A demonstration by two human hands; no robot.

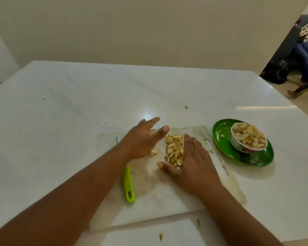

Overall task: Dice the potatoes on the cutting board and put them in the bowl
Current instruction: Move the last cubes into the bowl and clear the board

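A pile of diced potato lies on the white cutting board. My left hand lies flat and open on the board just left of the pile, fingers straight. My right hand lies flat against the pile's right side, its thumb curving under the near end. A small loose clump of dice sits by my left palm. To the right, a patterned bowl heaped with diced potato stands on a green plate. A knife with a green handle rests on the board's left part.
The board sits on a white glossy counter with small scraps of peel scattered on it. A wall stands behind the counter. A seated person is in the room at the far right.
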